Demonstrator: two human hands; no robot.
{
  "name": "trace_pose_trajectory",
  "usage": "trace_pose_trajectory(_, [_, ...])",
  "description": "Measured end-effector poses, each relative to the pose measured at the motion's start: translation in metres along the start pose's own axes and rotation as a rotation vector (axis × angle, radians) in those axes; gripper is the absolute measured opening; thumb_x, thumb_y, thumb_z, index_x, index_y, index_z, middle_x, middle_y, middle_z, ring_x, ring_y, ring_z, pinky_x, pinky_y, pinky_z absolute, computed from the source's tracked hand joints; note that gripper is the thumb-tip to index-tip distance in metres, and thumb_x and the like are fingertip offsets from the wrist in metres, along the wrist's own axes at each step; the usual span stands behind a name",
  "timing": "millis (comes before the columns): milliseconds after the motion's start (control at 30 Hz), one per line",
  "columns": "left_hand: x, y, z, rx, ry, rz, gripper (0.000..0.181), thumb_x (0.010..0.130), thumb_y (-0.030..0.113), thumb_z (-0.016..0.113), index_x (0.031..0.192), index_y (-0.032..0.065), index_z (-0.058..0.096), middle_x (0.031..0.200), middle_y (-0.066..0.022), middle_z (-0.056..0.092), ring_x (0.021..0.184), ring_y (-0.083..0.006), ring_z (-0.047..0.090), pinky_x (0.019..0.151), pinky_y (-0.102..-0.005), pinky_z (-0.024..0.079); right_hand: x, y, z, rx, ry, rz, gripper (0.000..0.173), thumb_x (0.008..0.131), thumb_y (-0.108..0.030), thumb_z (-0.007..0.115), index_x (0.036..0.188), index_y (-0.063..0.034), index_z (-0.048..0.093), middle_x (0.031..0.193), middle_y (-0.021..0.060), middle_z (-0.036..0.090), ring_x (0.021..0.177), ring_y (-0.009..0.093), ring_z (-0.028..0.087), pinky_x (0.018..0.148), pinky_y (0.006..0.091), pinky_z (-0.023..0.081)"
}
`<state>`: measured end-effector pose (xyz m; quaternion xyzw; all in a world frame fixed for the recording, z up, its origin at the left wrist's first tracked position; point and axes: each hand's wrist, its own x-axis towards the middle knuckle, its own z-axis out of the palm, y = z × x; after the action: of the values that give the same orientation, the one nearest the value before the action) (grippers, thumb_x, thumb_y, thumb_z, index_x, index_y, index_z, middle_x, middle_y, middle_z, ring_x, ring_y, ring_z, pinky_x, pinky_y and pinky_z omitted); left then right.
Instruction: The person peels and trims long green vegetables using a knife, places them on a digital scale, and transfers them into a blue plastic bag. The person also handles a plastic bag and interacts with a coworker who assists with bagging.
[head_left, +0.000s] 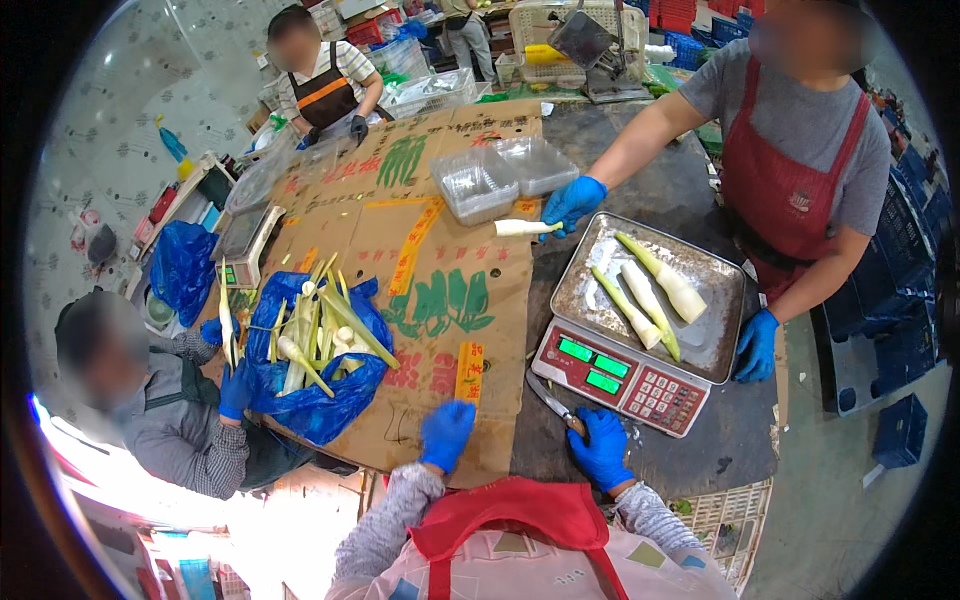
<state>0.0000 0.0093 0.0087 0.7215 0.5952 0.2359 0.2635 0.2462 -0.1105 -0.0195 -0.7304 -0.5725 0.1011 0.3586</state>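
My left hand (448, 435), in a blue glove, rests as a loose fist on the printed cardboard (435, 360). My right hand (602, 450), gloved alike, has its fingers on the wooden handle of a curved knife (551, 399); the blade lies on the dark tabletop, pointing away to the left. Just beyond it stands a red digital scale (622, 384) with lit green displays. Three pale green-and-white water bamboo shoots (643, 294) lie on its metal pan (709, 330). A co-worker's gloved hand (574, 202) holds another peeled shoot (521, 227) over the table.
At left, a blue plastic bag (300, 412) holds several shoots and husks (322, 330); a seated co-worker's hands (234, 390) hold one beside it. Clear plastic trays (480, 184) sit farther back. A smaller scale (247, 247) stands far left. Another person (330, 82) works across the table.
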Motion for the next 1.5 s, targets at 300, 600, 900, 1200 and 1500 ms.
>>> trace_pose_trajectory(300, [0.207, 0.097, 0.032, -1.234, -0.207, -0.271, 0.057, 0.087, 0.018, 0.062, 0.136, 0.0072, 0.035, 0.101, -0.0062, 0.057, 0.085, -0.0156, 0.058, 0.072, -0.0275, 0.049, -0.001, 0.001, 0.0, -0.003, -0.016, 0.017, 0.033, 0.075, -0.028, 0.066, 0.103, -0.01, 0.061, 0.085, 0.0158, 0.058, 0.08, 0.035, 0.055, 0.069, 0.044, 0.044])
trace_pose_trajectory(600, [0.233, 0.139, 0.028, -1.127, 0.026, 0.236, 0.038, 0.083, 0.004, 0.063, 0.12, 0.0011, 0.053, 0.108, -0.0062, 0.06, 0.093, -0.0151, 0.058, 0.083, -0.0264, 0.048, 0.0, 0.0, 0.003, 0.019, -0.006, 0.032, 0.033, 0.074, -0.027, 0.067, 0.102, -0.0107, 0.062, 0.083, 0.0139, 0.059, 0.078, 0.034, 0.056, 0.066, 0.0429, 0.044])
trace_pose_trajectory(900, [0.135, 0.173, -0.043, -0.308, 0.23, 0.787, 0.044, 0.072, 0.002, 0.073, 0.114, 0.0057, 0.061, 0.104, -0.0106, 0.064, 0.091, -0.0187, 0.063, 0.076, -0.0287, 0.05, 0.002, -0.008, -0.003, -0.001, 0.001, 0.023, 0.027, 0.076, -0.025, 0.065, 0.098, -0.0097, 0.062, 0.08, 0.0155, 0.058, 0.073, 0.035, 0.055, 0.063, 0.0442, 0.043])
trace_pose_trajectory(1200, [0.101, 0.169, -0.07, -0.212, 0.358, 0.843, 0.045, 0.068, 0.008, 0.077, 0.111, 0.0077, 0.064, 0.091, -0.0087, 0.065, 0.078, -0.0206, 0.063, 0.067, -0.0301, 0.05, -0.001, -0.007, 0.0, -0.003, 0.011, 0.019, 0.029, 0.075, -0.026, 0.065, 0.099, -0.0099, 0.062, 0.083, 0.0151, 0.057, 0.079, 0.035, 0.055, 0.067, 0.0444, 0.043])
trace_pose_trajectory(1500, [0.085, 0.155, -0.071, -0.584, 0.215, 0.621, 0.036, 0.074, 0.012, 0.073, 0.108, 0.0053, 0.063, 0.089, -0.0064, 0.065, 0.071, -0.0146, 0.059, 0.061, -0.0261, 0.048, -0.007, -0.001, 0.007, -0.025, 0.075, -0.045, 0.031, 0.073, -0.026, 0.067, 0.099, -0.0091, 0.062, 0.084, 0.0153, 0.058, 0.08, 0.035, 0.055, 0.068, 0.0441, 0.043])
